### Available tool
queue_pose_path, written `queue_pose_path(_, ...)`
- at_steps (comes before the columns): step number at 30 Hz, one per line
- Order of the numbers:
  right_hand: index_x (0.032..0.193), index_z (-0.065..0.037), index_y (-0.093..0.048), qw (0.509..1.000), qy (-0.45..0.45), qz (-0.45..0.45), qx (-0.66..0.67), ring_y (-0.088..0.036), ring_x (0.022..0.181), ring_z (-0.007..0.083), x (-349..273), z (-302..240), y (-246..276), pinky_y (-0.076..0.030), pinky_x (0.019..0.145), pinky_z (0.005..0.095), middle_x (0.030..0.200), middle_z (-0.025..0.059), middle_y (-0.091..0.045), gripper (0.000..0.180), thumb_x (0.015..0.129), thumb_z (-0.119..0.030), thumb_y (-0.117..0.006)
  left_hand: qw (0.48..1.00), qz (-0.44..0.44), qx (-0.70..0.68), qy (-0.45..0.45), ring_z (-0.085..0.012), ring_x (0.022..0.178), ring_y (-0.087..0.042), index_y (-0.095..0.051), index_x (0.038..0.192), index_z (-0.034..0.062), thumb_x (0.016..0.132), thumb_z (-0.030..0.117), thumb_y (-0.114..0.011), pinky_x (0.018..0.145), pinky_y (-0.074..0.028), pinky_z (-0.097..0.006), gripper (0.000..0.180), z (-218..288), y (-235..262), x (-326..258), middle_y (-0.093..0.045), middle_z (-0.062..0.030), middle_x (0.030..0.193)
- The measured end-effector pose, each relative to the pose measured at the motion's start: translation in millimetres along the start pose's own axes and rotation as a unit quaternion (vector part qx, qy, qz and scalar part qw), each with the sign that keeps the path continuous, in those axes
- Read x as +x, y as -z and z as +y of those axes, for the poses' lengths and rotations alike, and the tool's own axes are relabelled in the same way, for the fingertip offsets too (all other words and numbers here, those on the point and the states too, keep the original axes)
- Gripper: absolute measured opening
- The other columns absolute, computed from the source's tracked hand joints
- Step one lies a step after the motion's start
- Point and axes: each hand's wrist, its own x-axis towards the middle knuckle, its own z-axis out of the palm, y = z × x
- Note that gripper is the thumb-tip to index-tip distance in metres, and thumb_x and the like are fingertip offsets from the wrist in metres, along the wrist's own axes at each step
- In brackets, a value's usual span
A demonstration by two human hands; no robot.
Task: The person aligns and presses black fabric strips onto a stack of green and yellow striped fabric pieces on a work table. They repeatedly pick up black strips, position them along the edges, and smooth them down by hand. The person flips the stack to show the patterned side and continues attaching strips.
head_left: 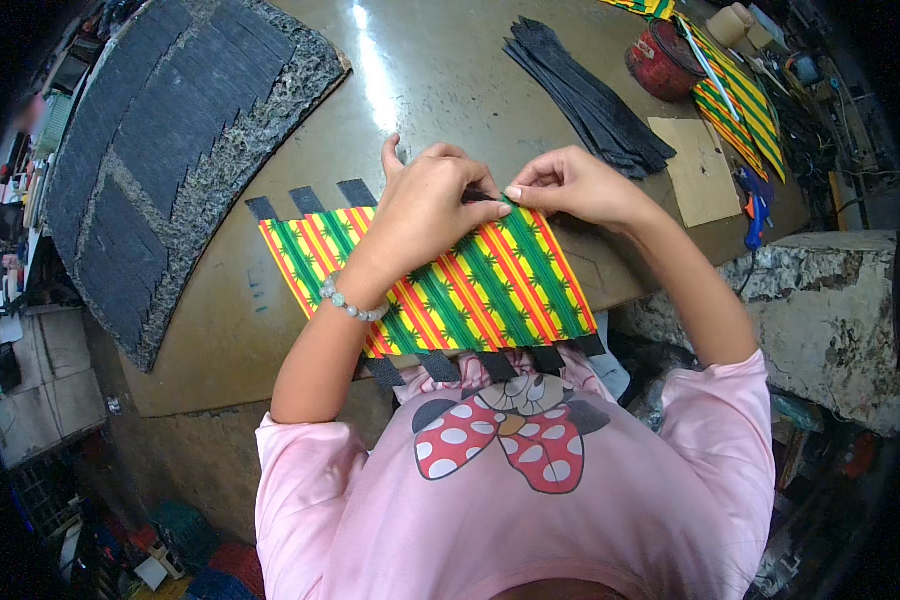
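Observation:
A striped sheet in green, yellow and red with a leaf pattern lies at the table's near edge, reaching over it toward me. Short black strips stick out along its far and near edges. My left hand rests over the sheet, thumb and fingers pinched on its far edge, where a bit of black shows between them. Beside that thumb, my right hand is closed in a pinch at the same edge. What lies between the right fingertips is too small to make out.
At the left stands a rough dark board covered with rows of black strips. Loose black strips lie in a bundle at the far right. Near them are a red pot, a piece of cardboard, a blue glue gun and more striped sheets.

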Motion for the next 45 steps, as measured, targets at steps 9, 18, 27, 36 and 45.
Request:
queue_pose_path(9, 0.100, 0.000, -0.065, 0.958, 0.237, 0.102, -0.125, -0.064, 0.089, 0.0167, -34, 10, -30, -0.050, 0.078, 0.0310, 0.093, 0.0089, -0.067, 0.018, 0.088, -0.013, -0.068, 0.998, -0.045, -0.033, 0.013, -0.0155, 0.094, -0.056, -0.077, 0.086, 0.0176, 0.076, 0.039, -0.080, 0.097, -0.024, -0.039, 0.024, -27, 0, 7, -0.067, 0.0024, 0.083)
queue_pose_path(18, 0.102, -0.007, -0.069, 0.897, 0.372, -0.071, -0.229, -0.062, 0.110, 0.0234, -154, -11, -51, -0.040, 0.108, 0.0481, 0.108, 0.0057, -0.065, 0.027, 0.075, -0.009, -0.068, 0.991, 0.033, 0.126, -0.016, -0.0242, 0.114, -0.050, -0.066, 0.119, 0.0230, 0.079, 0.040, -0.077, 0.101, -0.025, -0.048, 0.045, -28, -5, 6, -0.062, -0.0054, 0.113)
queue_pose_path(27, 0.136, 0.000, -0.051, 0.992, 0.117, 0.042, 0.012, -0.061, 0.096, 0.0140, -46, 28, -15, -0.052, 0.084, 0.0273, 0.111, 0.0119, -0.064, 0.062, 0.082, -0.010, -0.078, 0.977, 0.093, 0.193, 0.024, -0.0432, 0.144, -0.025, -0.033, 0.145, -0.0068, 0.098, 0.034, -0.053, 0.118, -0.020, -0.052, 0.066, 23, -51, -38, -0.030, -0.0279, 0.153)
queue_pose_path(36, 0.111, 0.004, -0.064, 0.982, 0.136, 0.072, -0.108, -0.061, 0.076, 0.0118, -88, 35, -21, -0.052, 0.072, 0.0262, 0.093, 0.0079, -0.067, 0.039, 0.079, -0.011, -0.080, 0.973, 0.086, 0.208, 0.053, -0.0423, 0.145, -0.025, -0.041, 0.138, -0.0105, 0.098, 0.038, -0.047, 0.118, -0.016, -0.055, 0.063, 49, -82, -53, -0.031, -0.0303, 0.152)
queue_pose_path(45, 0.097, 0.003, -0.068, 0.978, 0.085, 0.132, -0.134, -0.062, 0.073, 0.0165, -102, 32, -42, -0.049, 0.067, 0.0287, 0.081, 0.0094, -0.065, 0.019, 0.084, -0.010, -0.073, 0.979, 0.022, 0.196, 0.052, -0.0373, 0.147, -0.023, -0.027, 0.149, -0.0058, 0.099, 0.036, -0.040, 0.118, -0.014, -0.054, 0.066, 63, -92, -64, -0.028, -0.0248, 0.156)
